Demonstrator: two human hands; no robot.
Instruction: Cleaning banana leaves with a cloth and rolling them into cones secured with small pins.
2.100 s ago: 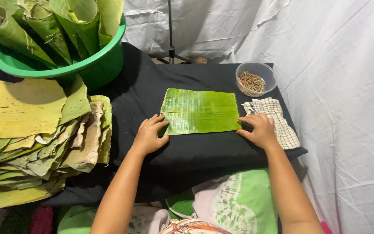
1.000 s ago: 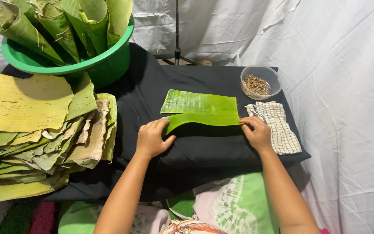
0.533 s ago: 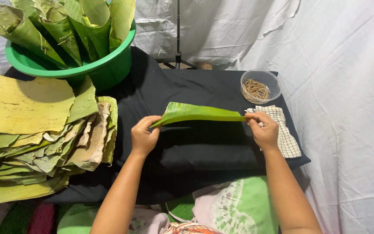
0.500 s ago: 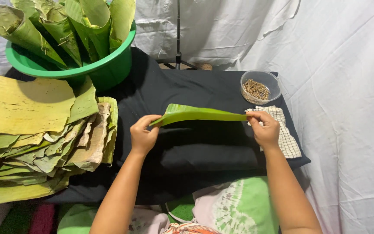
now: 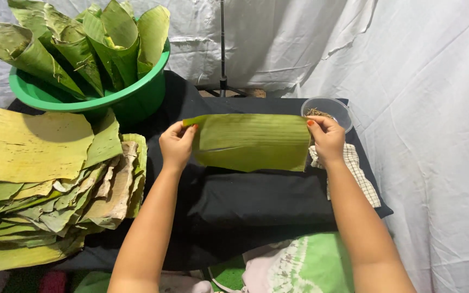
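Hands, two (image 5: 176, 146) (image 5: 327, 140), one banana leaf (image 5: 253, 141)

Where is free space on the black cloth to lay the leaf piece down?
Bare black cloth lies below the held leaf piece, between the leaf stack and the checked cloth. It is crowded at the left by the stack and green basin, and far right by the clear bowl.

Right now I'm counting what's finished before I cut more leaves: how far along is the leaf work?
Done: several rolled leaf cones stand in the green basin. In hand: the left hand and right hand hold one leaf piece up by its top corners above the black cloth, not yet rolled. Left: a thick stack of flat leaves lies beside it.
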